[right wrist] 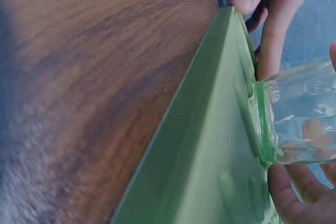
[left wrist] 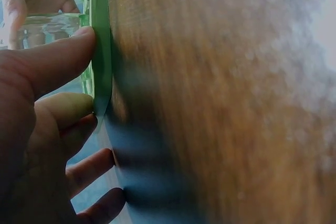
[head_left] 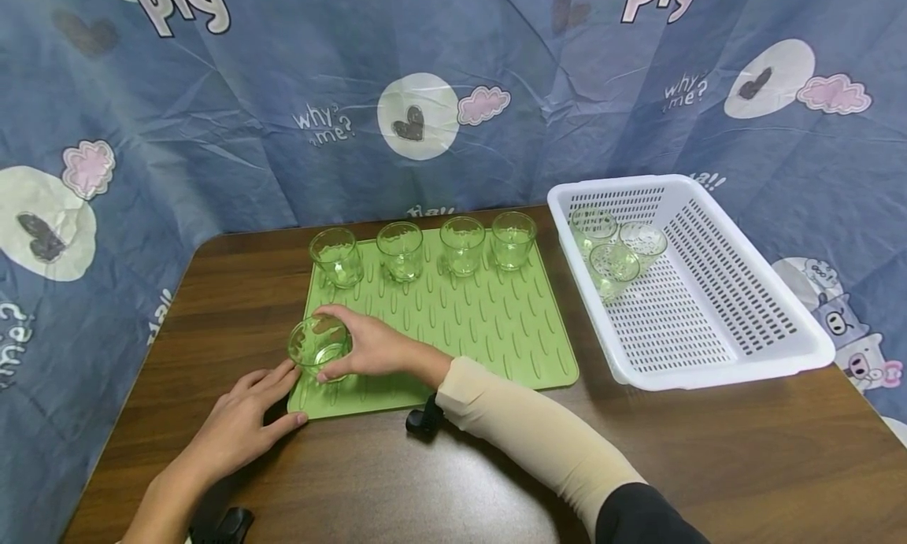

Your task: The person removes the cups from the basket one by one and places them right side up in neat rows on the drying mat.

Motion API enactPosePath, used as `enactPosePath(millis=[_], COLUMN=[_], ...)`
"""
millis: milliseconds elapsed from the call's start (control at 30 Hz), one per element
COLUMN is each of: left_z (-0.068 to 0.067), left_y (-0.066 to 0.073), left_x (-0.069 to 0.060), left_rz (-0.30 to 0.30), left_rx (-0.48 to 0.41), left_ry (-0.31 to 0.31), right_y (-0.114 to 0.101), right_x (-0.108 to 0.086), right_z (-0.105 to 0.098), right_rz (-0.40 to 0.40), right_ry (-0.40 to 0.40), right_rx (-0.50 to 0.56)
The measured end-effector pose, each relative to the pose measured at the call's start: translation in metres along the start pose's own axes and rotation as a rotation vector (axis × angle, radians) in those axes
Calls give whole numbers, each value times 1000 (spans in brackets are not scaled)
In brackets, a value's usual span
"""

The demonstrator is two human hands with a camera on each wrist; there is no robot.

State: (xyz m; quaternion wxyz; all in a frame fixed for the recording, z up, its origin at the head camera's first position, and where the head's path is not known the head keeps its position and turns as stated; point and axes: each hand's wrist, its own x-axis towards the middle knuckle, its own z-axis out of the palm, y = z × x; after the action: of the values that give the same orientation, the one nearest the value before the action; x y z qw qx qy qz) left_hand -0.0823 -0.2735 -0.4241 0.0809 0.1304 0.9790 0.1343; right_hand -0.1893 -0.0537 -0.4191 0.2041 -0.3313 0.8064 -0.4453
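In the head view the right hand point(head_left: 372, 346) grips a clear greenish glass point(head_left: 319, 341) round its side, thumb toward the front. The glass stands upright at the left front of a green ribbed mat point(head_left: 460, 331); in the right wrist view the base of the glass point(right wrist: 304, 116) meets the mat point(right wrist: 210, 129). The left hand point(head_left: 244, 418) lies with fingers extended at the mat's front left corner, its thumb on the edge. The left wrist view shows the left hand's thumb point(left wrist: 63, 59) against the mat's edge point(left wrist: 101, 51). Several glasses point(head_left: 400, 251) stand in a row along the mat's back.
A white perforated basket point(head_left: 723, 371) stands to the right of the mat, holding three similar glasses point(head_left: 614, 270) in its left part. The brown wooden table point(head_left: 354, 473) reaches a blue printed cloth point(head_left: 283, 174) behind. A beige sleeve point(head_left: 531, 426) covers the right forearm.
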Motion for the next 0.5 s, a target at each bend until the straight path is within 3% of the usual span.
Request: enactPosePath(millis=[500], left_z=[0], left_y=[0], left_x=[0], left_rz=[0], left_rx=[-1], left_ry=[2], right_y=[-2], right_x=[-2], right_z=[0], right_rz=[-1], right_ry=[-3], right_rx=[19])
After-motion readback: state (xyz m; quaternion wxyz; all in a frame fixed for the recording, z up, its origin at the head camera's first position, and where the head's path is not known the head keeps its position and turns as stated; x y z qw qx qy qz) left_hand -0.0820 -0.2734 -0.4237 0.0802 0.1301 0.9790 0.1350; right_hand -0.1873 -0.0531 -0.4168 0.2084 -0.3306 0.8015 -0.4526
